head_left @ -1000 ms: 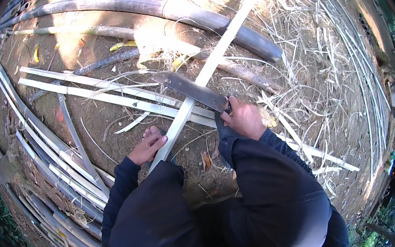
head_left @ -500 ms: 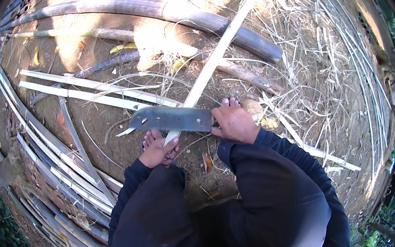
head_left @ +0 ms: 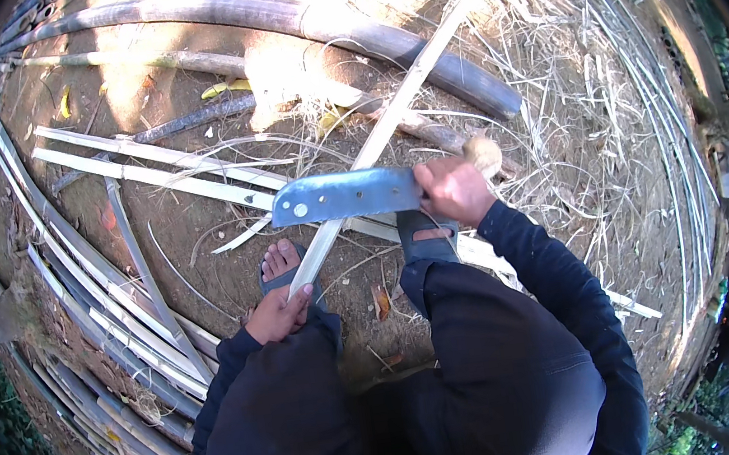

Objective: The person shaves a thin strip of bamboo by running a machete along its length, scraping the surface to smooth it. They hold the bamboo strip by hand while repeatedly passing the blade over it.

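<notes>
My left hand (head_left: 279, 314) is closed round the near end of a long pale bamboo strip (head_left: 388, 120), beside my left foot. The strip slants away up and to the right, over a thick bamboo pole. My right hand (head_left: 455, 189) grips a machete (head_left: 342, 196) by its handle, whose round pale knob end sticks out past the fist. Its wide, blunt-tipped blade, with several holes in it, points left and lies across the strip in view, hiding a short part of it. Whether blade and strip touch, I cannot tell.
Thick bamboo poles (head_left: 210, 10) lie on the dirt beyond. Split bamboo strips (head_left: 139, 169) are at the left, with more lengths piled at the lower left (head_left: 124, 416). Thin shavings (head_left: 568, 102) cover the ground at the right. My sandalled feet (head_left: 281, 263) are close by.
My right hand and the machete have moved away from me and slightly right, along the strip. The blade has turned more level. My left hand has drawn a little nearer, still on the strip.
</notes>
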